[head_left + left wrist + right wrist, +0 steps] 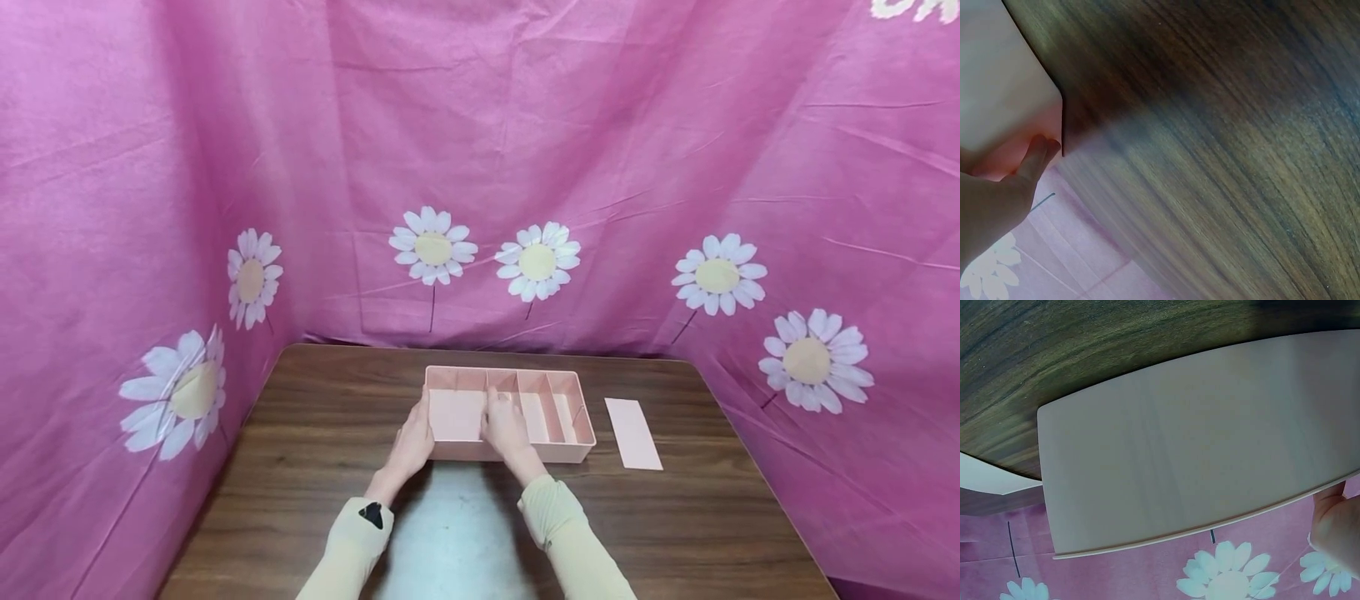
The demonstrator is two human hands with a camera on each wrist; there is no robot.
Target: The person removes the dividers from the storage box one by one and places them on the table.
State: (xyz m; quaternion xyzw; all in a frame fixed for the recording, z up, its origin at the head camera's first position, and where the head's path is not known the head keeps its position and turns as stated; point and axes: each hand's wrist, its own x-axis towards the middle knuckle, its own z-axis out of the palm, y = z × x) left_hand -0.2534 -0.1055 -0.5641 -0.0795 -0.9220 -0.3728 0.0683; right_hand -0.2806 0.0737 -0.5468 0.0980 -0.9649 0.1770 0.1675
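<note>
A pale pink divided box sits lengthwise on the table, with one wide compartment at its left and narrower ones at its right. My left hand lies along the box's left end; in the left wrist view, its straight fingers touch the outer wall. Reaching over the front rim, my right hand has its fingers curled at the divider beside the wide compartment and seems to pinch it. The hand hides most of that divider. From the right wrist, the box's front wall blocks the fingertips.
A flat pale pink rectangular piece lies on the wooden table just right of the box. Pink cloth with printed daisies hangs behind and on both sides. A bright glare marks the tabletop between the forearms.
</note>
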